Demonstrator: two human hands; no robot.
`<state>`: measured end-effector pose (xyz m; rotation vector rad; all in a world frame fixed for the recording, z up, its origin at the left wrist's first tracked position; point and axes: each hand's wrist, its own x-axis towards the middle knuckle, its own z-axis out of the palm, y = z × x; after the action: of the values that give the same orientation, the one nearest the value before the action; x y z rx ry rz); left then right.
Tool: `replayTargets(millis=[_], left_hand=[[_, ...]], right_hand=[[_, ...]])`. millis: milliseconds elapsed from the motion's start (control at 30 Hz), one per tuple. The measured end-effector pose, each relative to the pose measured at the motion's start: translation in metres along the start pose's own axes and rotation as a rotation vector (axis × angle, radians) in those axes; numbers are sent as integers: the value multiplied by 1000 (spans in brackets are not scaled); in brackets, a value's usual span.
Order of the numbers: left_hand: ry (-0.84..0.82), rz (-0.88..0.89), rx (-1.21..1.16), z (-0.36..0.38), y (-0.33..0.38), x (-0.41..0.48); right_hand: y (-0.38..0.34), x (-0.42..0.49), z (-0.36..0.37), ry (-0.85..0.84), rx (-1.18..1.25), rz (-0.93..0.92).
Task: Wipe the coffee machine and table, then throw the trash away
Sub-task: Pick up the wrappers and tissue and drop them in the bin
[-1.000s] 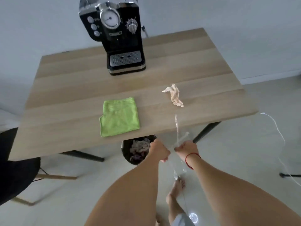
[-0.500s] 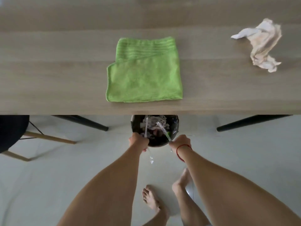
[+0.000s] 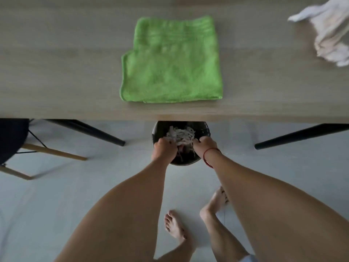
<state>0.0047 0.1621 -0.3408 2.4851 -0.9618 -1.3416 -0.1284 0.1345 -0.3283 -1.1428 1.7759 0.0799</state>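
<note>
A black trash bin (image 3: 158, 129) stands on the floor, half under the near edge of the wooden table (image 3: 56, 72), with white shredded trash inside. My left hand (image 3: 164, 150) and my right hand (image 3: 204, 145) are both down at the bin's mouth, fingers closed. A thin clear plastic wrap (image 3: 181, 155) shows faintly between them, over the bin. A folded green cloth (image 3: 171, 59) lies on the table just above the bin. A crumpled stained tissue (image 3: 328, 35) lies at the table's far right. The coffee machine is out of view.
Black table legs slant down at the left (image 3: 90, 132) and right (image 3: 302, 135) of the bin. A dark chair with wooden legs (image 3: 11, 138) stands at the left. My bare feet (image 3: 173, 225) are on the pale floor behind the bin.
My head has bent lower and closer to the table. Both hands have carried the clear plastic wrap down from the table edge into the bin's mouth.
</note>
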Motion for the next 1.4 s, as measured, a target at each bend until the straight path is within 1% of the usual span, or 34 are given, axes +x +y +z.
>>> replayTargets(millis=[67, 200, 300, 400, 500, 600, 667, 800, 833, 900, 1000, 1167, 1233, 1300, 1367, 1400], left_hand=[[-21, 66, 118, -20, 17, -44], [9, 224, 333, -63, 66, -141], [79, 339, 393, -95, 105, -210], [159, 495, 374, -116, 147, -245], [222, 603, 323, -124, 190, -250], [240, 668, 354, -119, 223, -240], [196, 656, 378, -111, 237, -226], [37, 734, 455, -87, 249, -185], [15, 724, 466, -81, 249, -177], [26, 693, 478, -73, 249, -166], [57, 677, 411, -67, 251, -161], [67, 688, 273, -69, 251, -160], [89, 754, 216, -73, 246, -163], [129, 838, 229, -77, 241, -167], [187, 895, 185, -80, 237, -169], [217, 895, 159, -83, 237, -170]], right_hand=[[-5, -36, -22, 20, -39, -17], [-30, -120, -78, 66, -76, -58], [-49, -183, -120, 94, -111, -120], [-65, -220, -161, 168, -94, -169], [-73, -231, -205, 293, -55, -189], [-69, -218, -244, 387, 12, -196], [-62, -200, -262, 429, 32, -207], [-50, -157, -283, 539, 100, -240], [-48, -148, -286, 554, 93, -240], [-46, -134, -290, 570, 69, -250], [-47, -120, -291, 549, 63, -302], [-59, -121, -277, 415, 52, -415], [-67, -126, -265, 351, 26, -446], [-75, -131, -254, 300, 10, -459], [-80, -135, -246, 282, 19, -470], [-81, -137, -244, 277, 30, -477]])
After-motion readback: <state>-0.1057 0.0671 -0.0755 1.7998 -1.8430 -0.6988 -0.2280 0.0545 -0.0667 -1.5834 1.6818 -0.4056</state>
